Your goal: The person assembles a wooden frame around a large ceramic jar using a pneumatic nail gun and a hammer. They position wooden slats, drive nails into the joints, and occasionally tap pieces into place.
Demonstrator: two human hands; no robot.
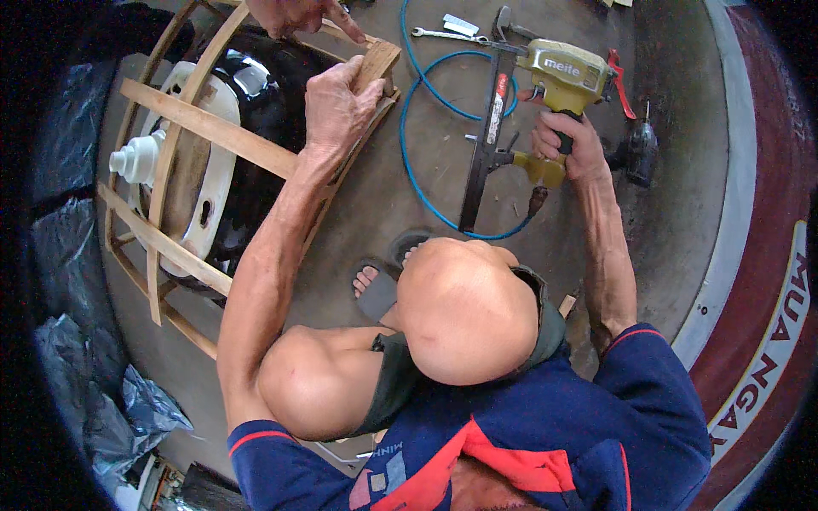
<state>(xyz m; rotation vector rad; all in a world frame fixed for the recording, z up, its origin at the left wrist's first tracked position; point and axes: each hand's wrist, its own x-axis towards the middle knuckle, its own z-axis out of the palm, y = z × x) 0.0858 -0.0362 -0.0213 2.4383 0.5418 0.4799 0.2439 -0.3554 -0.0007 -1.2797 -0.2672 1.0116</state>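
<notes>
In my right hand point(571, 140) is a yellow-green air nail gun point(558, 66), its long dark magazine running down and left. My fingers wrap round its black grip, and it is held apart from the wood. My left hand point(341, 106) grips a short wooden block point(377, 64) at the near right corner of a slatted wooden crate point(230, 136). The crate surrounds a glossy black rounded object point(260, 102) with a white base plate point(217, 162) and a stepped white knob point(136, 160). Another person's hand point(302, 17) reaches in from the top, a finger pointing at the block.
A blue air hose point(406, 145) loops across the concrete floor. A wrench point(447, 35) lies beyond the gun, and a black cordless drill point(641, 153) stands to its right. Dark plastic sheeting point(68, 255) lines the left; a maroon banner point(758, 281) curves along the right.
</notes>
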